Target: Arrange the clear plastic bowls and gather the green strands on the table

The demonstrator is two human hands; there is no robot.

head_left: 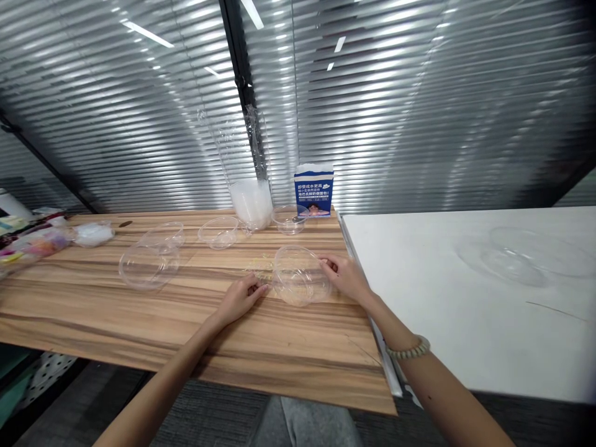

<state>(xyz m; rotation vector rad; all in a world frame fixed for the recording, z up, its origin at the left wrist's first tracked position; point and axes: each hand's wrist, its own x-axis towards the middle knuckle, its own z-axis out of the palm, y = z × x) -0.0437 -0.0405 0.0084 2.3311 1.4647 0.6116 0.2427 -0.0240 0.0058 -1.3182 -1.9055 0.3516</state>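
Observation:
A clear round plastic bowl (298,288) stands on the wooden table in front of me, and what looks like a clear lid is tilted up at its far side. My right hand (343,273) is closed at the right rim, thumb and fingers pinching the bowl's edge. Left of the bowl, my left hand (242,295) rests low over the table with its fingertips drawn together. Whatever they pinch, if anything, is too small to name. Just beyond those fingertips lies a loose patch of thin yellowish loops (261,267), which look like rubber bands.
More clear bowls and lids (149,264) (218,231) (289,218) stand along the table. At the back are a stack of whitish discs in a clear bag (251,202) and a blue printed bag (313,194). A white table (419,335) adjoins at right, bearing clear plastic pieces (516,264).

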